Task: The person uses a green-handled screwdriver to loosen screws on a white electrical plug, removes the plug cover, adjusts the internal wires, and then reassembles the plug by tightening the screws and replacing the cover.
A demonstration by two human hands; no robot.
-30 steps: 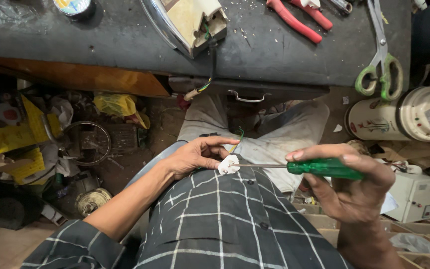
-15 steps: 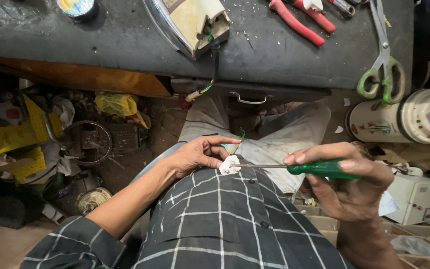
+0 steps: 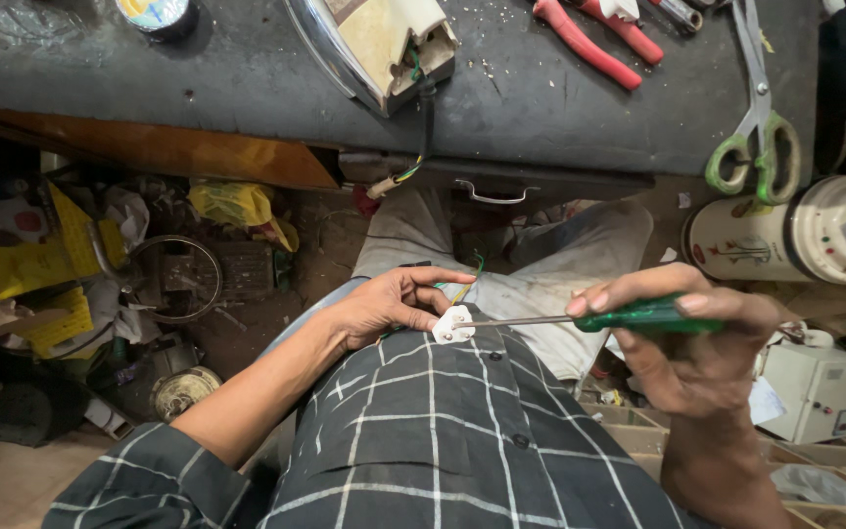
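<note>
My left hand pinches a small white plug part against my lap, with coloured wires running up from it. In my right hand I grip a screwdriver with a green handle; its thin metal shaft points left and its tip touches the white part. A dark cable with bared coloured wires hangs from a cream and chrome appliance body lying on the dark workbench above.
On the bench lie red-handled pliers, green-handled scissors and a round tin. A cream cylindrical appliance stands at right, a small white box below it. Cluttered scrap and yellow papers cover the floor at left.
My right hand has shifted slightly along the screwdriver handle and turned it a little. The left hand keeps hold of the white part in the same place.
</note>
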